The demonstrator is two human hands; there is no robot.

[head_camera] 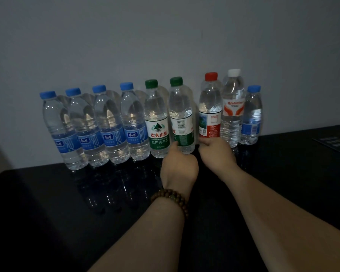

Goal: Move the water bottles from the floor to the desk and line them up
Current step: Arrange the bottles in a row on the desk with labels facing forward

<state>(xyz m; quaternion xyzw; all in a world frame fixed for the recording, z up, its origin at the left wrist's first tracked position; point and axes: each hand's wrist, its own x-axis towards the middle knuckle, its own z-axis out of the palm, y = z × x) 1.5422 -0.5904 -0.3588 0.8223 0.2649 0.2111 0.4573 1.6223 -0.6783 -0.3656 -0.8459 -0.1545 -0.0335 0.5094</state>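
Logging grey wall beyond both hands, dark glossy desk beneath them. Noting row of water bottles standing upright on the desk along the wall, just ahead of the hands, running well out to their left and a short way to their right. Floor not in view; judging carrying as done or nearly so, lining-up as the step in hand.

Reaching forward with both forearms side by side. Resting left hand with fingers folded under and thumb tip touching the lower label of the green-cap bottle directly ahead; seeing no fingers wrapped round it. Covering base of red-cap bottle with right hand; fingers hidden, so unable to tell whether gripping or only touching.

Observing a gap between these two bottles, wider than the others, lying straight ahead between the hands; long axes vertical. Judging next move as sliding sideways to close it, right hand nearer the red-cap bottle, pushing low to avoid tipping.

Noting beaded bracelet on left wrist.
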